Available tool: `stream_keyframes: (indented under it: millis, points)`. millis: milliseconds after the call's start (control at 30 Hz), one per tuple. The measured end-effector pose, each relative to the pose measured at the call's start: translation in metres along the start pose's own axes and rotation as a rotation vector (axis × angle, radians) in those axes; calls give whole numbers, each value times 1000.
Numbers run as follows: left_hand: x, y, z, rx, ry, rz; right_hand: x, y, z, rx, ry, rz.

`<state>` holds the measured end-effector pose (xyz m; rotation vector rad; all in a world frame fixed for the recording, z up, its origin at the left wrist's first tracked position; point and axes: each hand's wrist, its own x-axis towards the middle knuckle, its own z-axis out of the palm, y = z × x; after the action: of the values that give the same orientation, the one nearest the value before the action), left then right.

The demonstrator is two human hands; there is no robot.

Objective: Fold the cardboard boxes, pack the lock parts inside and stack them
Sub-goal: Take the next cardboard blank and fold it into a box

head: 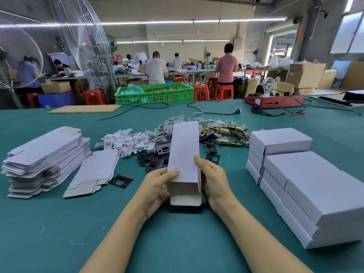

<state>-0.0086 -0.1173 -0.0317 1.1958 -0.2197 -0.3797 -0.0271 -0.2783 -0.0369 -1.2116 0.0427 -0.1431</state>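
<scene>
1. A tall stack of flat box blanks (43, 154) lay at the left of the green tabletop (177, 243).
2. Just right of it lay a smaller pile of flat blanks (92, 172), with one black strike plate (120, 180) touching its near right corner.
3. Behind these, a heap of white card inserts (126, 141) adjoined more black plates (155, 160).
4. The left hand (157, 188) gripped the lower left edge of a part-formed white box (184, 162), thumb on the front face and the other fingers curled behind.
5. That box was held upright above the tabletop's centre, its bottom flap (185, 196) open and hanging toward the person.
6. The right hand (212, 180) gripped the box's right edge, thumb on the front; its other fingers were hidden behind.
7. Beyond the box lay bagged small parts (173, 123) and brass latch bolts (226, 133).
8. Closed white boxes (307, 184) stood stacked at the right.
</scene>
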Motion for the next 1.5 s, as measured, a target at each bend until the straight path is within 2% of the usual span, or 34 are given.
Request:
stream_keyframes:
  millis: [233, 433, 633, 767, 1000, 1100, 1200, 1267, 1333, 1433, 1500]
  points:
    - [-2, 0, 6, -23, -10, 0, -1, -3, 0, 101, 32, 45]
    - [-2, 3, 0, 47, -12, -5, -1, -5, 1, 124, -6, 34]
    - [-6, 4, 1, 147, -100, -49, 2, -9, -3, 175, 91, 59]
    - [-6, 5, 3, 140, -50, -24, 1, -9, -3, 188, 74, 53]
    - [-6, 15, 12, 189, 90, 77, 0, -14, 0, 182, -55, -5]
    - [-6, 15, 17, 281, 171, 188, -1, -18, 4, 117, -45, -62]
    - [-4, 6, 24, 455, 443, 395, -2, -21, 13, -212, 83, -229]
    - [-7, -1, 30, 719, 669, 560, -9, -21, 23, -298, 121, -343]
    - [-10, -7, 35, 988, 803, 757, -17, -19, 36, -304, 47, -413]
    - [-12, -13, 42, 1224, 779, 1035, -23, -15, 51, -232, -21, -434]
    - [-11, -18, 41, 1288, 690, 1099, -21, -16, 53, -181, -5, -441]
